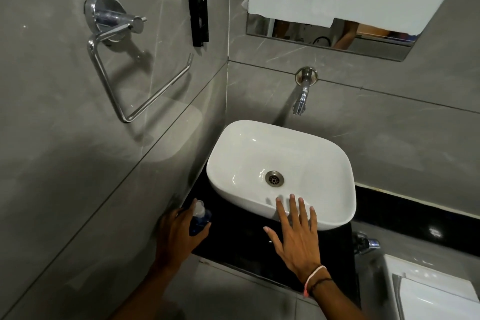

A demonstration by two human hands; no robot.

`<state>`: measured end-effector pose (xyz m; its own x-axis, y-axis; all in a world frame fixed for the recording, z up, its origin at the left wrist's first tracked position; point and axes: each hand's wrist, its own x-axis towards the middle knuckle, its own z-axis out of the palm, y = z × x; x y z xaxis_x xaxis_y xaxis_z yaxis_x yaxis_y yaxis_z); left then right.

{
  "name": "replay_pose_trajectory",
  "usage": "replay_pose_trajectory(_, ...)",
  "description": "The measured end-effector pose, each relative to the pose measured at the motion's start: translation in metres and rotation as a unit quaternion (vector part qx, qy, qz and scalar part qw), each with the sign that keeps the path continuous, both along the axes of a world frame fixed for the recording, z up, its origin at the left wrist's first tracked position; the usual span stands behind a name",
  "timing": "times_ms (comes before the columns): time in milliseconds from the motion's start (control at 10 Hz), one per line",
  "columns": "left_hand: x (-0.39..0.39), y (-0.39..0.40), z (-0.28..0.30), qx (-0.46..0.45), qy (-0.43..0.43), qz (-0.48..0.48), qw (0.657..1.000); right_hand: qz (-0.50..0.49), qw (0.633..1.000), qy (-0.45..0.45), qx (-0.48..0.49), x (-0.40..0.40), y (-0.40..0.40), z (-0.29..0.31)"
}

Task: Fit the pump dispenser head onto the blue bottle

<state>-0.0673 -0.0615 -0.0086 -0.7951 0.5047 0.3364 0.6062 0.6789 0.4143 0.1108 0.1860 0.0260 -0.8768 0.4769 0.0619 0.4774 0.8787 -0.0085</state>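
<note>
The left hand [179,228] is closed around the blue bottle [200,221] on the dark table [246,249] beside the basin [280,171], probably to steady it, while the right hand [296,231] hovers spread and empty.

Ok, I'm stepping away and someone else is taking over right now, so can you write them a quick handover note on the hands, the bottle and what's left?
Left hand: wrapped around the small blue translucent bottle, which is on or just above the black countertop, left of the white ceramic basin.
Right hand: open, fingers spread, empty, over the basin's near rim.
A whitish, blurred top shows on the bottle; whether that is the pump head, and seated, cannot be told.
Left: check the head is on and tighten if loose.
</note>
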Motion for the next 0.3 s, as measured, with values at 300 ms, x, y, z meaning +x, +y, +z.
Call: replay_pose_trajectory(300, 0.005, -0.001, 0.024, 0.052, 0.078, -0.025, 0.995, 0.015, 0.999, 0.034, 0.006, 0.0, 0.005, -0.004)
